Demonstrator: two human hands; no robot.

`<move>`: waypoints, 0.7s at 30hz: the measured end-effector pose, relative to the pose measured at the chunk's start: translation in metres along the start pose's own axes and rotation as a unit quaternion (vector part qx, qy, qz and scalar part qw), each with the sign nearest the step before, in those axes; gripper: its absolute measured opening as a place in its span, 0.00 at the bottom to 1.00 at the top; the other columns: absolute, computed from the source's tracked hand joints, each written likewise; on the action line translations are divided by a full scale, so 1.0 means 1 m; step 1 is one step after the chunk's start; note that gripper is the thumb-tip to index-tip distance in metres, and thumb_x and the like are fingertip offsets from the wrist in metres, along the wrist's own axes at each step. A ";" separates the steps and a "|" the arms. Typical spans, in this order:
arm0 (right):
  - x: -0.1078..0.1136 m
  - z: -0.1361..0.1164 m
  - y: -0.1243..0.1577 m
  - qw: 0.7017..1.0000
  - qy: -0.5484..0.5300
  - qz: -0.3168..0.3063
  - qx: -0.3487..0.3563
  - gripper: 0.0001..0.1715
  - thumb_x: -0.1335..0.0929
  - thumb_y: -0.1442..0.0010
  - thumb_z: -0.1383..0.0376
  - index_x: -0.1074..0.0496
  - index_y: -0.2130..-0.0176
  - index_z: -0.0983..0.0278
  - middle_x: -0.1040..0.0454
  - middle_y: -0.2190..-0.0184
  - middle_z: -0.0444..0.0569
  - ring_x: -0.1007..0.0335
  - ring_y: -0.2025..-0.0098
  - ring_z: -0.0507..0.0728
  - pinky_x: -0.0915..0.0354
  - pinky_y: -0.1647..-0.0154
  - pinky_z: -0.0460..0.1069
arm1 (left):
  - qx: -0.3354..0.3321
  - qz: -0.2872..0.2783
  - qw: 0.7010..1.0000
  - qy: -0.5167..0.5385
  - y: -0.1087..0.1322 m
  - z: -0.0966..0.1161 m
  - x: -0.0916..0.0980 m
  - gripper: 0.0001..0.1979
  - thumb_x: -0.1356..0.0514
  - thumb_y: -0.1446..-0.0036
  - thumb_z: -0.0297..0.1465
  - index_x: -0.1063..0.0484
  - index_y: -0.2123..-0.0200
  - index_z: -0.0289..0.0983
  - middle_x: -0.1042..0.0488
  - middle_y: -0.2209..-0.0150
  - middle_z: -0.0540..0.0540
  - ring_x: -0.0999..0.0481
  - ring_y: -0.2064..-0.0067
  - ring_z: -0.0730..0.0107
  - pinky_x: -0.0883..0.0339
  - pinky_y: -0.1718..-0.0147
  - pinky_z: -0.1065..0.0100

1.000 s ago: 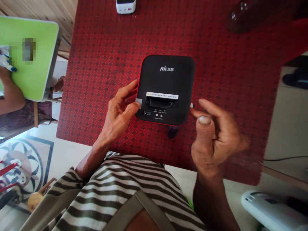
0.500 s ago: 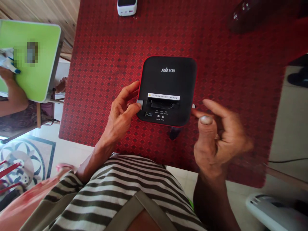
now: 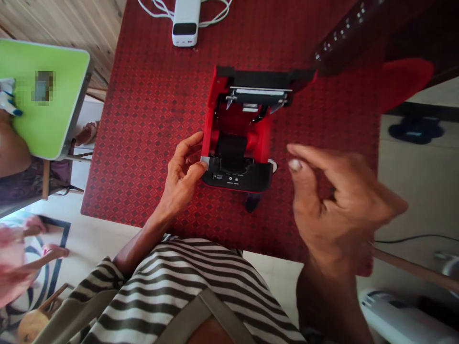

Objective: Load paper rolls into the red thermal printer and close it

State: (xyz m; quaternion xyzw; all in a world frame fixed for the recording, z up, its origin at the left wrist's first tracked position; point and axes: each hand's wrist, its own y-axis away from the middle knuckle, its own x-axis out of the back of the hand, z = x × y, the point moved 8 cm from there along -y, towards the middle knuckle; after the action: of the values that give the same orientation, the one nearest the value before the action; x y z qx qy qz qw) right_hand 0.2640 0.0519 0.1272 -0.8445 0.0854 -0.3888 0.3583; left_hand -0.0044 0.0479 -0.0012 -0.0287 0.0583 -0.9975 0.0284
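Observation:
A black Feie thermal receipt printer (image 3: 236,177) sits on the red patterned tablecloth (image 3: 143,143), its black lid (image 3: 258,79) swung open towards the far side. Inside lies a red paper compartment (image 3: 233,129) holding no visible paper roll. My left hand (image 3: 181,174) pinches the grey tab (image 3: 204,161) on the printer's left side between thumb and fingers. To the right of the printer, my right hand (image 3: 340,205) hangs blurred in the air, holding nothing. Its thumb and forefinger are slightly apart, close to a small white tab (image 3: 273,166) on the printer's right side.
A white power bank (image 3: 185,23) with white cables lies beyond the printer. A dark object (image 3: 344,38) stands at the far right of the table. At left, a co-worker's arm (image 3: 10,143) rests beside a green table (image 3: 46,95). A white appliance (image 3: 394,320) sits on the floor at lower right.
The printer's lid has swung open, exposing the red compartment. My right hand has moved up and slightly away. My left hand stays on the grey tab.

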 end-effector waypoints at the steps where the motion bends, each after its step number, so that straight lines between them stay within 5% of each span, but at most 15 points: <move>1: -0.007 -0.003 -0.010 0.999 -0.003 -0.030 0.027 0.12 0.23 0.15 0.63 0.06 0.41 0.52 0.02 0.49 0.49 0.03 0.50 0.65 0.11 0.44 0.61 | -0.007 -0.007 1.000 -0.001 0.000 0.000 -0.001 0.36 0.29 0.18 0.58 0.26 0.17 0.52 0.12 0.22 0.38 0.09 0.25 0.43 0.12 0.31 0.46; 4: -0.041 -0.008 -0.033 0.985 -0.016 -0.154 0.076 0.16 0.27 0.13 0.68 0.09 0.40 0.51 0.03 0.43 0.50 0.05 0.43 0.67 0.13 0.35 0.64 | -0.017 -0.011 1.000 0.008 -0.001 -0.001 -0.003 0.39 0.30 0.18 0.62 0.27 0.17 0.51 0.13 0.22 0.36 0.09 0.26 0.42 0.12 0.31 0.45; 9: -0.110 -0.006 -0.044 0.915 0.080 -0.386 0.086 0.13 0.29 0.16 0.69 0.12 0.45 0.59 0.06 0.46 0.59 0.09 0.40 0.75 0.16 0.33 0.68 | 0.012 0.025 0.998 0.047 0.003 0.002 -0.003 0.36 0.26 0.20 0.59 0.21 0.20 0.50 0.15 0.22 0.37 0.15 0.21 0.37 0.19 0.20 0.38; 15: -0.141 -0.001 -0.045 0.880 0.152 -0.442 0.080 0.11 0.25 0.24 0.71 0.14 0.47 0.60 0.07 0.48 0.59 0.08 0.46 0.75 0.16 0.42 0.65 | 0.034 0.019 0.997 0.072 0.006 0.007 -0.003 0.31 0.25 0.21 0.48 0.19 0.21 0.51 0.16 0.24 0.38 0.17 0.20 0.36 0.24 0.16 0.32; 21: -0.149 0.004 -0.046 0.881 0.140 -0.444 0.085 0.10 0.26 0.26 0.73 0.17 0.51 0.58 0.08 0.50 0.58 0.08 0.48 0.74 0.18 0.46 0.64 | 0.037 0.018 0.996 0.075 0.006 0.009 -0.004 0.31 0.26 0.22 0.46 0.19 0.21 0.51 0.16 0.24 0.38 0.16 0.21 0.37 0.23 0.17 0.33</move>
State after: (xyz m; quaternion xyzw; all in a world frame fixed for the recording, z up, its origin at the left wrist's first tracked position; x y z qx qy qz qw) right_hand 0.1596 0.1503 0.0674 -0.6970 -0.2823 -0.6272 0.2030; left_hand 0.0008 0.0414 0.0063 0.0482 0.0234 -0.9976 0.0428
